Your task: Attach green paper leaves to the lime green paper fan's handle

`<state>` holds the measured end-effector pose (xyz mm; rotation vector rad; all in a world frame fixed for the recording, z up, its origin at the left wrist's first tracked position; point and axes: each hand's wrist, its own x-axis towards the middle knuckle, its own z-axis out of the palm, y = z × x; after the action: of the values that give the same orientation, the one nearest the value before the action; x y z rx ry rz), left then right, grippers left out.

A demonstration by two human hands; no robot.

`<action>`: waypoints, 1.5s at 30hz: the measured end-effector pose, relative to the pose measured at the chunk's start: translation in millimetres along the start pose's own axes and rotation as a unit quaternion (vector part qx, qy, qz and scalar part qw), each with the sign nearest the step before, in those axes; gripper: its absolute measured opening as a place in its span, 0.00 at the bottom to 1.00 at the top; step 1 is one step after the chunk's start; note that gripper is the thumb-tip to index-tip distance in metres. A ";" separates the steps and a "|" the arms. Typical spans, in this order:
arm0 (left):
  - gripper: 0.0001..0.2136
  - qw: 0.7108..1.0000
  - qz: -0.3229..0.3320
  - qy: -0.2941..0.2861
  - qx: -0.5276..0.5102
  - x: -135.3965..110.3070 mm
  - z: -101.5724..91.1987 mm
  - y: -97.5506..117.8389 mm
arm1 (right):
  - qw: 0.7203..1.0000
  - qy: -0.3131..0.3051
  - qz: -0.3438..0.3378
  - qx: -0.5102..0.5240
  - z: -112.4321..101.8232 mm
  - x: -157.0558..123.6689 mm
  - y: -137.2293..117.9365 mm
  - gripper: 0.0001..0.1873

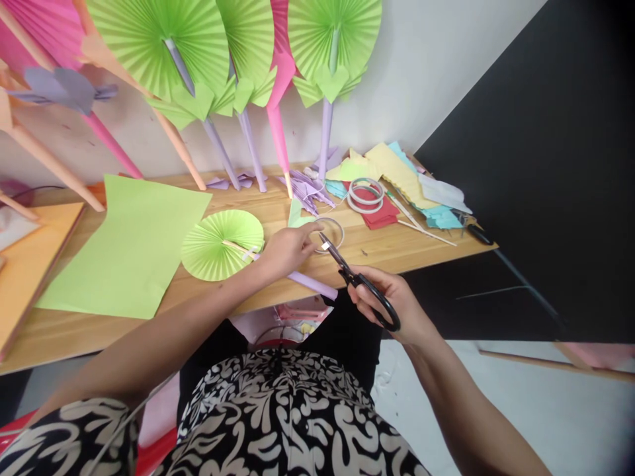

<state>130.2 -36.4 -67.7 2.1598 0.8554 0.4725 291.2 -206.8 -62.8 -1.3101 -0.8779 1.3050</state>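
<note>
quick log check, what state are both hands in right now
Left hand: fingers bent near the tip of the scissors; can't tell if holding anything.
Right hand: closed, holding the scissors.

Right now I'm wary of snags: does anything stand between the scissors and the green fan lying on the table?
Yes: the left hand stands between the scissors, held in the right hand, and the pleated disc of the green fan, hiding part of the purple stick.
</note>
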 end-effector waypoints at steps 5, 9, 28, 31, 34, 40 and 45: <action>0.09 0.971 -0.066 -0.033 -0.228 -21.7 -10.7 19.1 | 0.999 0.019 -0.027 -0.026 -2.0 2.6 8.5 0.29; 0.06 0.939 -0.110 -0.044 -0.321 -31.0 -14.2 30.7 | 0.997 0.038 -0.045 -0.053 -0.4 6.3 10.7 0.26; 0.07 0.930 -0.139 -0.005 -0.341 -42.7 -13.6 10.7 | 0.801 0.238 -0.131 -0.533 -69.3 40.8 -2.0 0.19; 0.10 0.939 -0.118 0.014 -0.323 -49.1 -12.4 8.4 | 0.712 0.190 -0.169 -0.654 -67.2 46.5 -8.9 0.17; 0.09 0.950 -0.093 0.025 -0.296 -55.9 -9.8 8.8 | 0.711 0.170 -0.271 -0.627 -34.5 43.2 -16.4 0.14; 0.08 0.959 -0.063 0.044 -0.272 -80.5 -5.0 7.2 | 0.848 0.003 -0.290 -0.444 43.1 35.1 -10.9 0.06; 0.09 0.937 -0.108 0.074 -0.323 -108.6 1.4 -3.9 | 0.867 0.009 -0.287 -0.406 67.4 29.4 10.5 0.06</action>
<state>52.5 -111.7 -78.1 1.4262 0.8570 0.6973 227.7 -169.0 -70.1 -1.4879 -1.7564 0.4290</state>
